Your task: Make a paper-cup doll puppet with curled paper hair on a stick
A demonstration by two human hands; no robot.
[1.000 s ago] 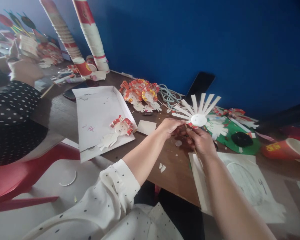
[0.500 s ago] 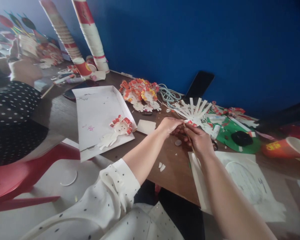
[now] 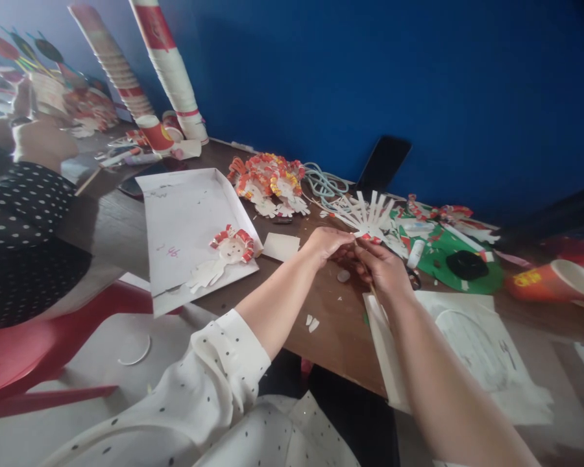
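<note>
A white paper piece cut into fanned strips (image 3: 374, 214), with red at its near edge, sits at my fingertips. My left hand (image 3: 328, 245) is closed, with thumb and index finger pinching at the near edge of this piece; its other fingers are mostly hidden. My right hand (image 3: 383, 264) is closed too, its fingertips meeting the left ones. A thin brown stick (image 3: 376, 293) runs back from the right fingers beneath the palm. Which strip lies between the fingers is hidden.
Left of my arms, a white box lid (image 3: 175, 207) bears a paper lion-like figure (image 3: 232, 250). Behind are a pile of similar figures (image 3: 267, 178), a leaning phone (image 3: 384, 162) and tall cup stacks (image 3: 168, 78). A green sheet (image 3: 489, 280) and orange cup (image 3: 540, 282) lie right. A co-worker's sleeve (image 3: 26, 207) shows far left.
The whole view has shifted slightly, with things a little further left. Both hands stay together at the paper piece, with only slight finger movement.
</note>
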